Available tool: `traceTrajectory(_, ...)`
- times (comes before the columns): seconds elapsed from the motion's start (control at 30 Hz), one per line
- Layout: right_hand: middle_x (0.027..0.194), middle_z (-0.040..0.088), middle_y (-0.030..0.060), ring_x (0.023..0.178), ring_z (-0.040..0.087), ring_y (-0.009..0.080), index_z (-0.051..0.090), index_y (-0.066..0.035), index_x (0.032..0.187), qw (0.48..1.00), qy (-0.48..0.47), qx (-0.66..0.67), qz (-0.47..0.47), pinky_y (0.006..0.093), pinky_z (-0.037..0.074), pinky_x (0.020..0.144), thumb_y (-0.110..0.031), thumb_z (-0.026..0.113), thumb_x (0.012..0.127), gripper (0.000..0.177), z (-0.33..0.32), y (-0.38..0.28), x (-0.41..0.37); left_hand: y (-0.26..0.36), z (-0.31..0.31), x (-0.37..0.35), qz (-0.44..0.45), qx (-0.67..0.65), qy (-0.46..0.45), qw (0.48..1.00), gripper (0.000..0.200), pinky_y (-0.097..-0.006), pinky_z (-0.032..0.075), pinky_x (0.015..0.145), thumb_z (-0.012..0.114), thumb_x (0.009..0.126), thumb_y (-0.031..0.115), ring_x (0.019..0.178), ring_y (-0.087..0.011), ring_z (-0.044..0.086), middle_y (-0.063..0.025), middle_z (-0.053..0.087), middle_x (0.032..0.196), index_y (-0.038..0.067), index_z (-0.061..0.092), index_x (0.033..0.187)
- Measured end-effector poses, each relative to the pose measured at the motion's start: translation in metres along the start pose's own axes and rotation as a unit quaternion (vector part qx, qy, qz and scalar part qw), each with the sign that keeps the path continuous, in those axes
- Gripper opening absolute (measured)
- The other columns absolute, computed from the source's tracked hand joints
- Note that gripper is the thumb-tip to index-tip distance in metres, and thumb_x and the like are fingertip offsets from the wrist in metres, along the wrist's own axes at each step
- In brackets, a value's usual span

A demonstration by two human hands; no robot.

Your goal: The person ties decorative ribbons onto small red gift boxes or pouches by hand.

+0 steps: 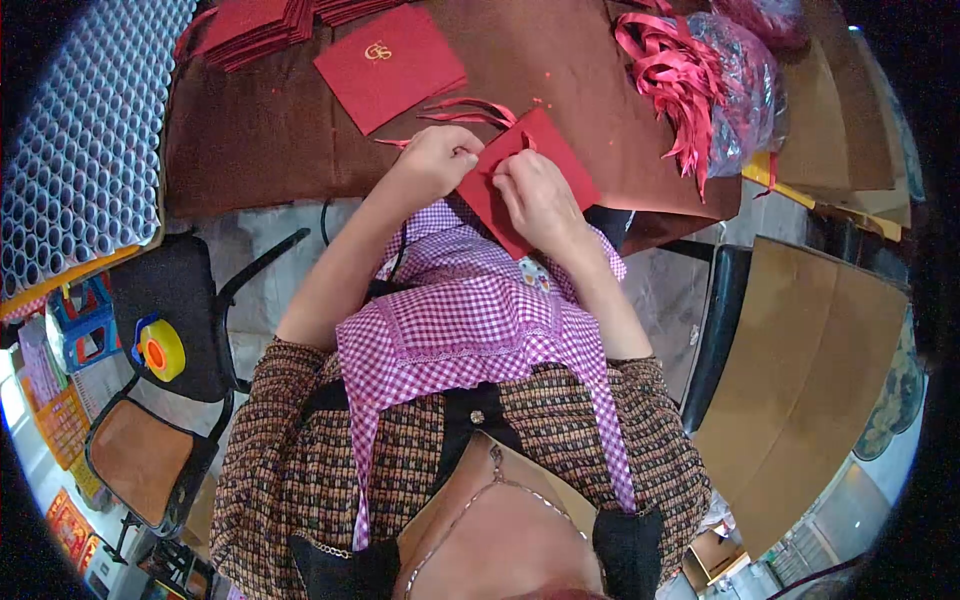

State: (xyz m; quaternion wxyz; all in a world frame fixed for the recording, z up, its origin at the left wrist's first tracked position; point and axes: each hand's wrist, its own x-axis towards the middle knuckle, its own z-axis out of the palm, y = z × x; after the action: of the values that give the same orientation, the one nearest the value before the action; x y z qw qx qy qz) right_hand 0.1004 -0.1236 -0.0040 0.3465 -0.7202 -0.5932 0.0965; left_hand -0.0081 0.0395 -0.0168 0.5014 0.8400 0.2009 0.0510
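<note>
A red card or flat bag (565,155) lies tilted at the table's front edge, partly over my lap. My left hand (437,160) is at its left edge, fingers pinched together; what they hold is too small to make out. On the red card rests my right hand (537,195), its fingers closed near a short red ribbon piece at the upper middle. Red ribbons (470,112) stick out beyond the card's upper left side. Further up lies a stack of red cards (390,65) with a gold emblem.
More red stacks (250,30) lie at the back left of the brown-covered table (260,150). A ribbon bundle (685,75) sits by a plastic bag (745,90) at right. Many small tubes (80,130) stand far left. A chair (150,450) and cardboard (810,370) flank me.
</note>
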Motion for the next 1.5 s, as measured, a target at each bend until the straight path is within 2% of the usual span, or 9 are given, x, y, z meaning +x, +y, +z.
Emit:
traceTrajectory(0.2, 0.079, 0.054, 0.0171, 0.079, 0.056, 0.0354, 0.053, 0.0, 0.084, 0.999, 0.02, -0.045, -0.006, 0.0431, 0.046, 0.072, -0.007, 0.061, 0.081, 0.011, 0.006, 0.004, 0.001, 0.002, -0.004, -0.004, -0.012, -0.059, -0.025, 0.998, 0.026, -0.0305, 0.049, 0.077, 0.059, 0.081, 0.006, 0.085, -0.0174, 0.061, -0.0136, 0.067, 0.094, -0.005, 0.063, 0.104)
traceTrajectory(0.3, 0.079, 0.054, 0.0171, 0.078, 0.056, 0.0352, 0.053, 0.0, 0.083, 0.999, 0.032, -0.04, 0.003, 0.0435, 0.045, 0.072, -0.008, 0.061, 0.08, 0.011, 0.007, 0.007, 0.001, -0.002, -0.002, -0.002, 0.018, -0.072, -0.012, 0.997, 0.023, -0.0323, 0.05, 0.07, 0.055, 0.081, 0.006, 0.077, -0.0198, 0.064, -0.0174, 0.067, 0.086, -0.006, 0.064, 0.099)
traceTrajectory(0.43, 0.079, 0.055, 0.0169, 0.078, 0.056, 0.0349, 0.053, 0.0, 0.081, 0.999, 0.033, -0.034, 0.001, 0.0433, 0.045, 0.071, -0.008, 0.061, 0.08, 0.012, 0.009, 0.006, 0.002, -0.007, -0.003, -0.001, 0.043, -0.074, -0.006, 0.996, 0.023, -0.0315, 0.05, 0.071, 0.055, 0.082, 0.006, 0.078, -0.0196, 0.064, -0.0171, 0.067, 0.087, -0.005, 0.064, 0.1)
traceTrajectory(0.5, 0.079, 0.055, 0.0166, 0.078, 0.056, 0.0347, 0.053, 0.0, 0.08, 0.999, 0.032, -0.041, 0.009, 0.0429, 0.045, 0.071, -0.008, 0.061, 0.08, 0.011, 0.009, 0.004, 0.002, -0.007, -0.005, -0.001, 0.016, -0.07, -0.052, 0.996, 0.027, -0.0283, 0.048, 0.076, 0.057, 0.081, 0.002, 0.084, -0.0157, 0.06, -0.0114, 0.065, 0.092, -0.003, 0.062, 0.107)
traceTrajectory(0.73, 0.077, 0.056, 0.0155, 0.077, 0.056, 0.0338, 0.053, 0.0, 0.079, 0.998, 0.039, -0.053, 0.007, 0.0427, 0.045, 0.071, -0.008, 0.062, 0.078, 0.012, 0.013, 0.004, 0.002, 0.004, -0.009, -0.01, 0.044, -0.032, -0.064, 0.996, 0.031, -0.0259, 0.048, 0.073, 0.059, 0.08, 0.0, 0.079, -0.012, 0.055, -0.0056, 0.06, 0.087, 0.001, 0.062, 0.111)
traceTrajectory(0.83, 0.075, 0.056, 0.015, 0.075, 0.057, 0.0333, 0.053, -0.001, 0.078, 0.997, 0.057, -0.05, -0.001, 0.0421, 0.045, 0.071, -0.008, 0.062, 0.078, 0.012, 0.016, 0.002, 0.002, -0.011, 0.002, -0.01, 0.099, -0.04, -0.017, 0.994, 0.032, -0.0255, 0.048, 0.073, 0.059, 0.08, -0.001, 0.079, -0.0116, 0.055, -0.0054, 0.059, 0.088, 0.0, 0.061, 0.112)
traceTrajectory(1.0, 0.072, 0.056, 0.0144, 0.072, 0.057, 0.0324, 0.054, -0.001, 0.077, 0.996, 0.075, -0.049, 0.018, 0.0412, 0.045, 0.069, -0.008, 0.063, 0.078, 0.011, 0.018, 0.0, 0.001, -0.004, 0.002, -0.012, 0.066, -0.056, -0.006, 0.996, 0.029, -0.0254, 0.048, 0.073, 0.059, 0.08, -0.001, 0.08, -0.0122, 0.057, -0.0062, 0.06, 0.092, -0.001, 0.062, 0.109)
traceTrajectory(1.33, 0.071, 0.054, 0.014, 0.066, 0.053, 0.0321, 0.052, -0.002, 0.075, 0.985, 0.127, -0.113, -0.011, 0.0417, 0.04, 0.063, -0.007, 0.064, 0.075, 0.013, 0.03, -0.009, -0.002, 0.004, 0.005, -0.015, 0.078, -0.024, 0.035, 0.996, 0.024, -0.0288, 0.048, 0.068, 0.056, 0.078, 0.001, 0.075, -0.0141, 0.058, -0.0118, 0.062, 0.087, -0.003, 0.063, 0.1)
traceTrajectory(1.5, 0.069, 0.051, 0.0125, 0.064, 0.051, 0.03, 0.05, -0.004, 0.073, 0.974, 0.161, -0.156, -0.021, 0.0405, 0.039, 0.063, -0.006, 0.065, 0.073, 0.015, 0.041, -0.012, -0.004, -0.001, 0.012, -0.015, 0.024, -0.04, 0.057, 0.997, 0.025, -0.0269, 0.049, 0.072, 0.057, 0.078, 0.002, 0.076, -0.0149, 0.06, -0.011, 0.064, 0.09, -0.003, 0.065, 0.101)
